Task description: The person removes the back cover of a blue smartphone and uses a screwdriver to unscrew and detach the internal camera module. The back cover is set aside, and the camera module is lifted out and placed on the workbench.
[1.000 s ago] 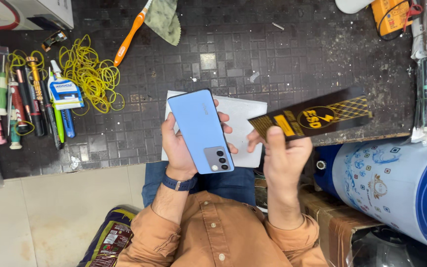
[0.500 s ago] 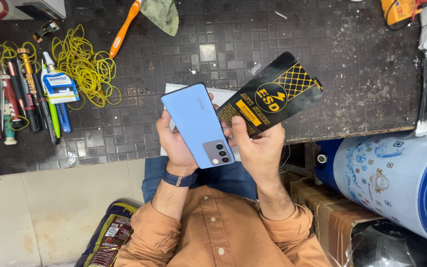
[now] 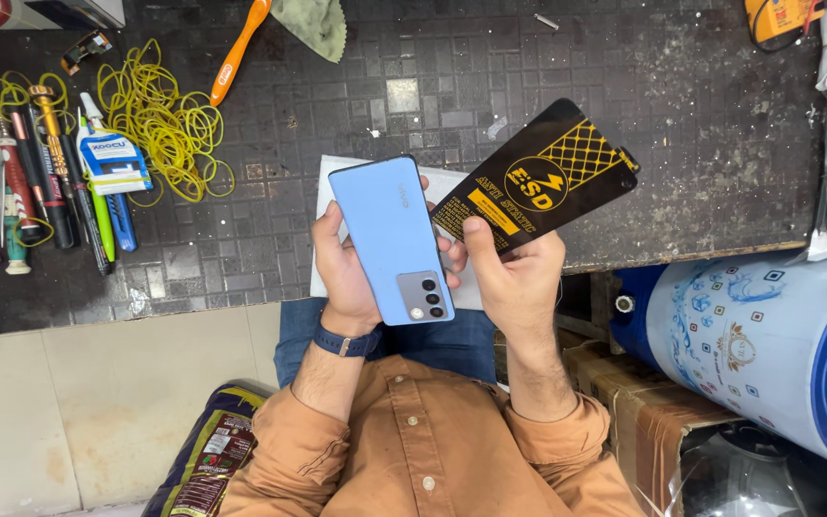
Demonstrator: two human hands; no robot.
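The right hand (image 3: 514, 273) has swung the black packet (image 3: 538, 177) in beside the blue phone (image 3: 391, 239) (back up), which the left hand (image 3: 346, 273) grips over the worktop (image 3: 681, 144).

**Surfaces and materials**

The phone (image 3: 391, 239) has a smooth, satiny blue back with glossy lenses. The packet (image 3: 536, 180) looks like glossy black and yellow printed card or film. The mat (image 3: 433, 77) is dark, dimpled and scuffed with pale dust. The bands (image 3: 160, 115) are yellow rubber. The cloth (image 3: 313, 24) is soft and greenish. The cooler (image 3: 768, 335) is shiny plastic. The shirt (image 3: 423, 450) is matt orange cotton-like weave.
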